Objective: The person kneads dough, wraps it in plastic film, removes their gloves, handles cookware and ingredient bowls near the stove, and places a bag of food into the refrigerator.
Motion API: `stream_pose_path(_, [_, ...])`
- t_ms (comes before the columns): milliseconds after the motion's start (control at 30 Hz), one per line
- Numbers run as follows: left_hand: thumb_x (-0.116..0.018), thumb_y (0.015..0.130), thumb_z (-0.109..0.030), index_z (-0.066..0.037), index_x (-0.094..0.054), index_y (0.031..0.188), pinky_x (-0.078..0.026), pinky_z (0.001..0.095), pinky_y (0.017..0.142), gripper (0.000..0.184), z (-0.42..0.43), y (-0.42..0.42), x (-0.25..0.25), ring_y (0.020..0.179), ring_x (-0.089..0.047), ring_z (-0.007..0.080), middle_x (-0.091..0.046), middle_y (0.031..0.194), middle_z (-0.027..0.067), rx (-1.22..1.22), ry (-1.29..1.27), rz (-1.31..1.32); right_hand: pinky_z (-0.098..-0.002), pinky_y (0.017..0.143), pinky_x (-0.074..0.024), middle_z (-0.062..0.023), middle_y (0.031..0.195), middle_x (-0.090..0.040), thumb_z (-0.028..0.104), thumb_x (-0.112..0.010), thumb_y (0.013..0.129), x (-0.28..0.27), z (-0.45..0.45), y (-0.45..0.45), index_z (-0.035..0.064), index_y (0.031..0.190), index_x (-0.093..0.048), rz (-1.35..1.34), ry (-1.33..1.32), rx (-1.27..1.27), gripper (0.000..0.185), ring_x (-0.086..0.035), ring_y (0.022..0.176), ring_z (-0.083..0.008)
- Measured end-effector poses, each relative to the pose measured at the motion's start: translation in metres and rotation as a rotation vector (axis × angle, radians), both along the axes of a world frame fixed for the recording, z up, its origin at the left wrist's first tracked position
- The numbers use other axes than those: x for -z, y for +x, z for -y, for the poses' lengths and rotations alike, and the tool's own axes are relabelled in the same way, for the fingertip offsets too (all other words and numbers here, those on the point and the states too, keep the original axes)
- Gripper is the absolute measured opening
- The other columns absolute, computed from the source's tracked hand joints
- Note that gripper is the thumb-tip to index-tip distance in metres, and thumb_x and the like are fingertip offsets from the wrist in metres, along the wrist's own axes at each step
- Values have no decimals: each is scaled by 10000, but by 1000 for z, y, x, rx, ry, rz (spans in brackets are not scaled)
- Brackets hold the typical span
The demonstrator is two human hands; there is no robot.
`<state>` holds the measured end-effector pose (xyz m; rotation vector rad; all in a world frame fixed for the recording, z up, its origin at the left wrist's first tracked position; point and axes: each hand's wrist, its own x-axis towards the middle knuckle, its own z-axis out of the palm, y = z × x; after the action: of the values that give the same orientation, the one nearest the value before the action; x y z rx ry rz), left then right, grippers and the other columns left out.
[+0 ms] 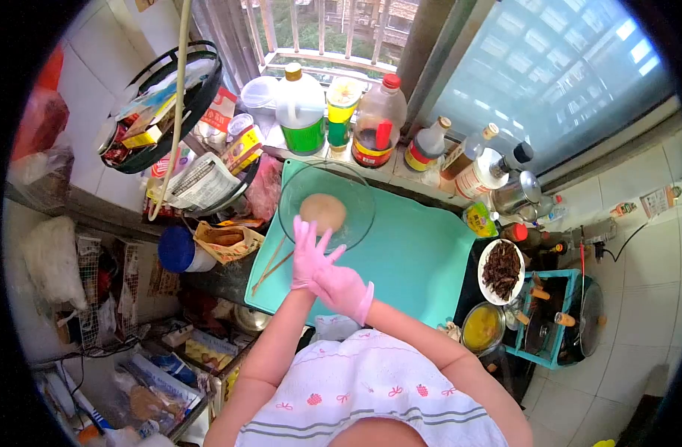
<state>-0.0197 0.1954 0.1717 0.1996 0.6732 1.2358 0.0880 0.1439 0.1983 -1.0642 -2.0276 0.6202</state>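
Observation:
Both of my hands wear thin pink gloves and meet in front of a clear glass bowl (pixel 367 216). My left hand (pixel 309 253) is held up with its fingers spread, their tips overlapping the near side of the bowl in view. My right hand (pixel 345 289) lies across the base of the left one, its bent fingers pressed on the left pink glove. Inside the bowl rests a smooth, round, pale lump of dough (pixel 323 212). A pair of wooden chopsticks (pixel 272 272) lies left of my hands on the turquoise mat (pixel 415 261).
Bottles and jugs, including a red-capped jug (pixel 378 119), line the window ledge. On the right stand a white plate of dark brown strips (pixel 521 272), a bowl of yellow liquid (pixel 483 328) and a turquoise-framed rack (pixel 553 357). A blue-lidded tub (pixel 178 249) sits left.

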Motion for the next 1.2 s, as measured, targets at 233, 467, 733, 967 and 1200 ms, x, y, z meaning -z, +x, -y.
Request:
stream_pose_path(233, [-470, 946, -341, -138, -331, 1340, -376, 479, 987, 464, 27, 4, -22, 1256, -359, 315, -351, 1392, 131, -132, 678, -883, -417, 621, -493, -154, 771, -613, 297, -517, 929, 35, 43, 24, 44, 967, -574, -287, -430, -137, 262, -617, 692, -316])
stream_pose_path(467, [-508, 925, -335, -62, -620, 921, -500, 403, 712, 295, 110, 37, -92, 858, -603, 302, -610, 922, 161, 631, 1048, -1518, -402, 934, -489, -178, 1286, -490, 604, -516, 867, 34, 53, 47, 37, 1433, -176, -1669, -1273, 191, 870, -560, 1082, -284])
stream_pose_path(733, [-522, 929, -311, -30, -541, 778, -427, 399, 458, 320, 169, 57, -11, 573, -564, 298, -523, 672, 130, 518, 1146, -1880, -493, 1024, -381, -130, 1418, -386, 595, -573, 841, 87, 62, 39, 126, 1472, -212, -1663, -1406, -93, 865, -466, 1239, -280])
stream_pose_path(967, [-528, 932, -251, -52, -518, 731, -431, 421, 488, 283, 211, 40, -14, 546, -553, 317, -526, 630, 134, 454, 1037, -1695, -368, 1039, -313, -86, 1285, -510, 402, -535, 934, 65, 79, 7, 68, 1342, -443, -1032, -1083, 40, 535, -459, 1203, -192])
stream_pose_path(1200, [-549, 915, -274, -85, -554, 695, -447, 421, 520, 290, 211, -2, -66, 582, -563, 313, -541, 635, 117, 317, 932, -1633, -268, 660, -459, -11, 739, -587, 227, -596, 922, 68, 70, -29, 56, 739, -561, -745, -973, -246, 253, -540, 666, -90])
